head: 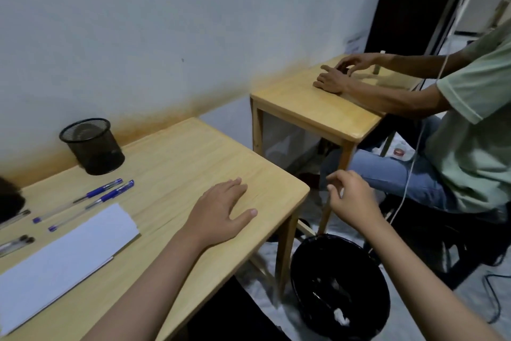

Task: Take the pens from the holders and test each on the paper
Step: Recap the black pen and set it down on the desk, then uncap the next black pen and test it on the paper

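Observation:
My left hand (pixel 221 210) lies flat and empty on the wooden table (pixel 177 152), fingers spread. My right hand (pixel 349 197) hovers past the table's right edge, above a black bin, fingers loosely apart and holding nothing. A black mesh pen holder (pixel 92 145) stands near the wall and looks empty. Two blue pens (pixel 91 197) lie side by side on the table beside the white paper (pixel 63 257). At the left edge lie black-capped pens (pixel 16 242), and a second dark holder (pixel 9 201) is only partly visible.
A black waste bin (pixel 340 288) stands on the floor right of the table. Another person in a green shirt (pixel 475 125) sits at a second wooden table (pixel 312 102) to the right, hands on it. A white cable (pixel 409 174) hangs by that person.

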Demonstrator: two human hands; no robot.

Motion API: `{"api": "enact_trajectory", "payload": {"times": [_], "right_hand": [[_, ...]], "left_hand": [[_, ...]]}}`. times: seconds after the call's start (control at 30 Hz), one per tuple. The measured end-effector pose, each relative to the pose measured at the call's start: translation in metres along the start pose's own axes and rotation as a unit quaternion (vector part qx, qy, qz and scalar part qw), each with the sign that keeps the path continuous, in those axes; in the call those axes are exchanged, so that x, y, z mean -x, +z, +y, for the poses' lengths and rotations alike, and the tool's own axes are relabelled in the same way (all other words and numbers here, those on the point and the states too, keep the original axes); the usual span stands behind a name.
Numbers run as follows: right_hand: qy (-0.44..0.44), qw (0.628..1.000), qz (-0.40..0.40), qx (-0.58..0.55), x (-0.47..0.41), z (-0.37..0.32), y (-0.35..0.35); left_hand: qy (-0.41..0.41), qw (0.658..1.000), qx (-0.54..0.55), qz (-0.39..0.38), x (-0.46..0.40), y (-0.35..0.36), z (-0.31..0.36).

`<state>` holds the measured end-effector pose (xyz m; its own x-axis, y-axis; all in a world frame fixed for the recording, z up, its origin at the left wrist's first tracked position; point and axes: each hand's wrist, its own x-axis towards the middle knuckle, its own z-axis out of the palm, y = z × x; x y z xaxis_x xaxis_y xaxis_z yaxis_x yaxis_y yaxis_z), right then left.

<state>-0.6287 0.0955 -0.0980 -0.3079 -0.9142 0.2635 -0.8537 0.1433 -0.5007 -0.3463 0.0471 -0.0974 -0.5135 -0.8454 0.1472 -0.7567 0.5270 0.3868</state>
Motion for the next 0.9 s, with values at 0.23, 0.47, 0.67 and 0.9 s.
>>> {"api": "enact_trajectory", "payload": {"times": [0.23,0.47,0.67,0.9], "right_hand": [[-0.153,0.982,0.039,-0.104,0.011,-0.096,-0.001],[-0.320,0.931,-0.093,-0.151,0.046,-0.204,0.034],[-0.384,0.874,-0.211,-0.210,0.081,-0.287,0.080],[-0.389,0.845,-0.291,-0.222,0.092,-0.372,0.136]], "left_hand": [[-0.081,0.995,0.019,0.051,0.061,-0.029,-0.005],[-0.232,0.956,0.007,0.179,0.156,-0.067,-0.036],[-0.348,0.902,-0.017,0.254,0.241,-0.091,-0.073],[-0.440,0.875,-0.064,0.191,0.299,-0.118,-0.121]]}}
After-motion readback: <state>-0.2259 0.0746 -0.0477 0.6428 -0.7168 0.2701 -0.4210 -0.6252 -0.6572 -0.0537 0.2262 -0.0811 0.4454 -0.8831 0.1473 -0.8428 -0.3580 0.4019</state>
